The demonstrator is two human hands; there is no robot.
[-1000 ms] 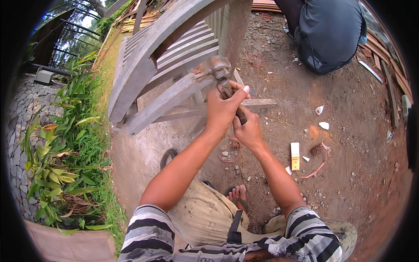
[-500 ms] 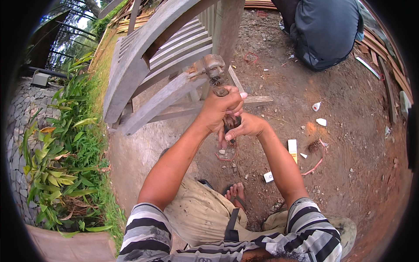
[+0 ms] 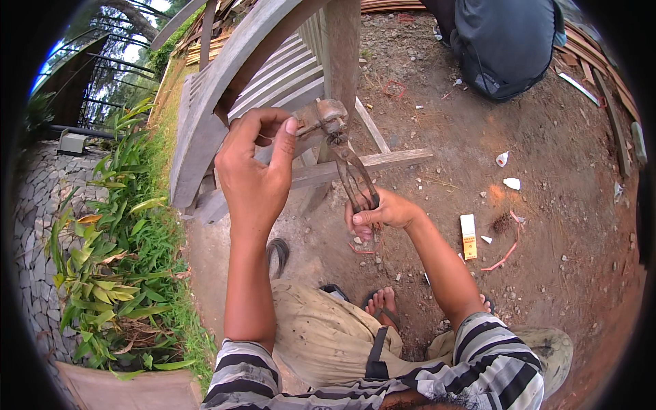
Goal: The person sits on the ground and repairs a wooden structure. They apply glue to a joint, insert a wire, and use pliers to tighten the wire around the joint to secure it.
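A weathered slatted wooden bench (image 3: 236, 55) is tipped in front of me. The rounded end of its wooden armrest (image 3: 329, 113) has what looks like thin wire around it. My left hand (image 3: 256, 160) covers part of this armrest, thumb and bent forefinger closed near its end; its other fingers are partly hidden. Below the armrest's end are dark, worn pincers (image 3: 347, 174), with their jaws up against the wood and handles slightly apart. My right hand (image 3: 386, 208) is wrapped round the lower handles.
A coil of dark wire (image 3: 277, 258) lies by my knee. On the dirt to the right are a yellow-and-white box (image 3: 468, 236), white scraps (image 3: 511, 183) and a pink strip (image 3: 502, 260). A dark backpack (image 3: 506, 51) stands at far right, near stacked planks (image 3: 605, 58). Plants (image 3: 102, 273) border the left.
My left hand has let go of the pincers and moved up and left onto the armrest. The right hand stays on the handles, which now show. My view has shifted slightly.
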